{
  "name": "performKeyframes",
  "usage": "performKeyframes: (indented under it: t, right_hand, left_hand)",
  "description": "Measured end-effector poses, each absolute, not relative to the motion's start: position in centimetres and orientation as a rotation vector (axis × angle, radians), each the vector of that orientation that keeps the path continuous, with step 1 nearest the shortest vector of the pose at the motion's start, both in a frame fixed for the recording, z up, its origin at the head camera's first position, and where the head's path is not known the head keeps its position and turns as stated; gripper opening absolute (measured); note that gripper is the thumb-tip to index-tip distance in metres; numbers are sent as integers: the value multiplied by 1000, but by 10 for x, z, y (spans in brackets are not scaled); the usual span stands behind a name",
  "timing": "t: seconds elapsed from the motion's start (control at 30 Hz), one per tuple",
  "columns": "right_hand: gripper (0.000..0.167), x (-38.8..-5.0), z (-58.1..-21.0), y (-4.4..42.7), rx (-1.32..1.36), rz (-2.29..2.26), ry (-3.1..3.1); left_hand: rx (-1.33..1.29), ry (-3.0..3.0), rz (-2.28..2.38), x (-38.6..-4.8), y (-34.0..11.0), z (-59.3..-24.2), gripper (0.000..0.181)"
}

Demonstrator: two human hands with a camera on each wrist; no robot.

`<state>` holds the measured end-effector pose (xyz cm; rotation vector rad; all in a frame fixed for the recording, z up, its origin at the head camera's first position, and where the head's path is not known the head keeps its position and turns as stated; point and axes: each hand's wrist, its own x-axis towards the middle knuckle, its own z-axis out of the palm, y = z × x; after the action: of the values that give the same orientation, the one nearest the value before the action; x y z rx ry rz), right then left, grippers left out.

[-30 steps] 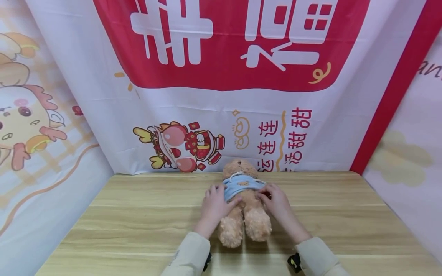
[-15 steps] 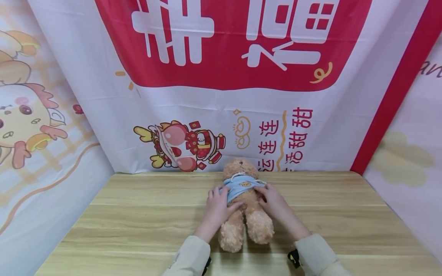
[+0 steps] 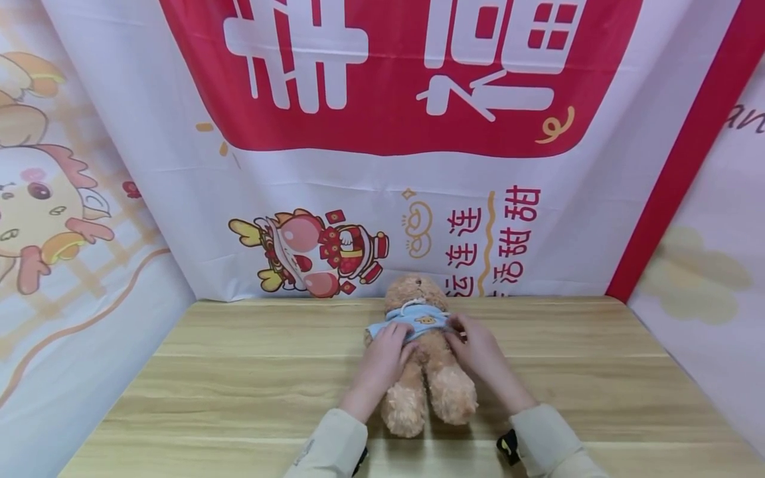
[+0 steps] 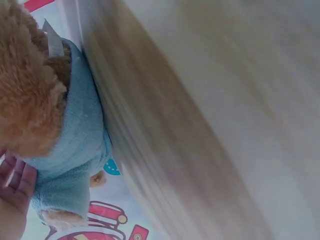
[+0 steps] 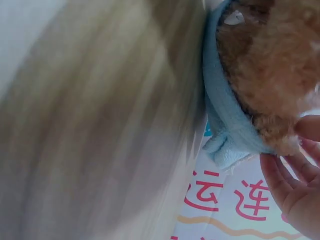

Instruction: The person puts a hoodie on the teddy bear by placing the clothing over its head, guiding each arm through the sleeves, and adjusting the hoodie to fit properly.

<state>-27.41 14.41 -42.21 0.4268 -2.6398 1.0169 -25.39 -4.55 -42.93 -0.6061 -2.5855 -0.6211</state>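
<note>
A tan plush teddy bear (image 3: 452, 395) lies on its back on the wooden table (image 3: 263, 378), head against the back wall and legs toward me. It wears a pale blue shirt (image 3: 423, 312) with a white cord at the neck and a small bear patch. My left hand (image 3: 382, 358) pinches the shirt's lower hem on the left, thumb on the belly fur. On the opposite side my right hand (image 3: 480, 348) pinches the hem near the bear's hip. In the right wrist view, thumb and fingers of the right hand (image 5: 299, 187) hold the shirt's edge (image 5: 235, 110).
Behind the table hangs a white and red printed cloth (image 3: 335, 179) with a cartoon figure and large characters. Patterned cloths stand at left (image 3: 78, 279) and right (image 3: 699, 265). A small white tag (image 4: 52, 40) shows between the bear's fur and shirt in the left wrist view.
My left hand has shifted from the bear's side inward onto the front hem, baring the left sleeve. The bear's legs have shifted slightly toward me and to the right. My right hand stays at the hem.
</note>
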Motion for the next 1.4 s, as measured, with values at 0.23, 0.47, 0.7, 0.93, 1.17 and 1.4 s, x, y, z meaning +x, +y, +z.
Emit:
performKeyframes:
  t: [0.23, 0.47, 0.7, 0.93, 1.17, 1.4]
  right_hand:
    - [13, -279, -418, 144, 410, 990, -2697]
    - [8, -280, -410, 145, 325, 1226, -2757]
    - [9, -281, -407, 147, 356, 1455, -2749]
    - [7, -279, -418, 137, 514, 1155, -2543]
    - [11, -275, -421, 131, 599, 800, -2492]
    - [7, -268, -419, 129, 610, 651, -2492]
  left_hand:
    - [-526, -2583, -671, -255, -41, -429, 12]
    - [-521, -2651, -784, -254, -42, -427, 18]
    - [-552, -2721, -857, -255, -48, -426, 19]
    - [-580, -2622, -864, -259, -54, -431, 18]
    - [-540, -2483, -801, -256, -53, -434, 13]
    - [-613, -2476, -644, -252, -51, -433, 11]
